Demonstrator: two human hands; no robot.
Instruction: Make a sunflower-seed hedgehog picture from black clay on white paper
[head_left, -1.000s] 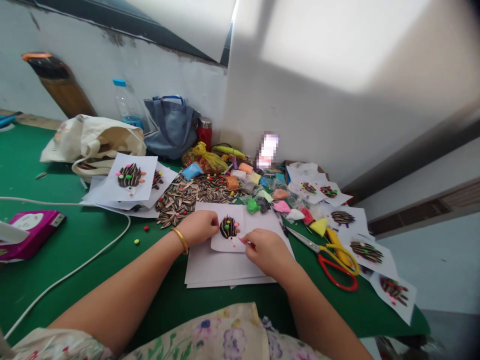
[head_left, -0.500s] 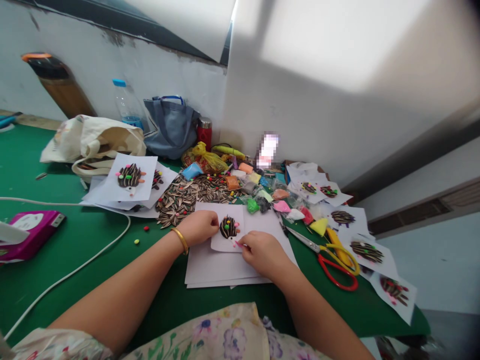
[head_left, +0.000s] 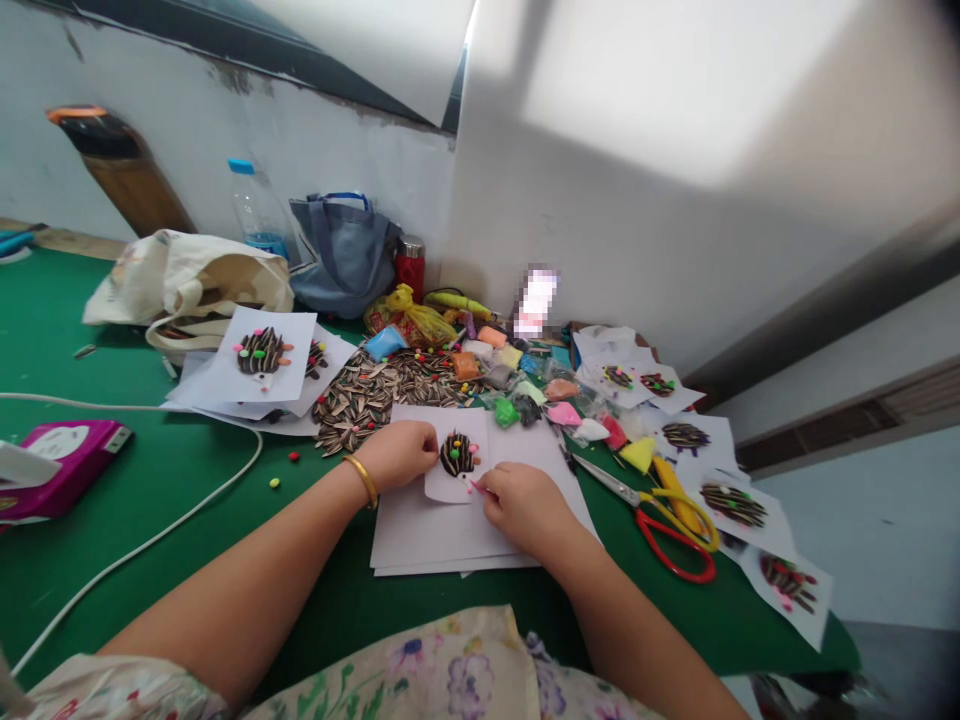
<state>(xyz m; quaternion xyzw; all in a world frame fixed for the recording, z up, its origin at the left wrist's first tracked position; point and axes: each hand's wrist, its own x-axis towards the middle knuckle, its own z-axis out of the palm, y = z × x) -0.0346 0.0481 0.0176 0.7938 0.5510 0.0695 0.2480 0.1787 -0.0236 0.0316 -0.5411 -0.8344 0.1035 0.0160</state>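
White card (head_left: 444, 489) lies between left hand (head_left: 406, 455) and right hand (head_left: 527, 507).

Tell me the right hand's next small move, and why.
Probably set the small pink piece down on the card by the seed hedgehog's nose: the right hand seems to pinch it right beside there, and the left hand is at the card's left edge.

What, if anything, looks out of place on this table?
A red ball and a yellow ball lie loose on the green table, apart from the seeds, where other small balls lie. Otherwise, only dark marks on the wall look odd.
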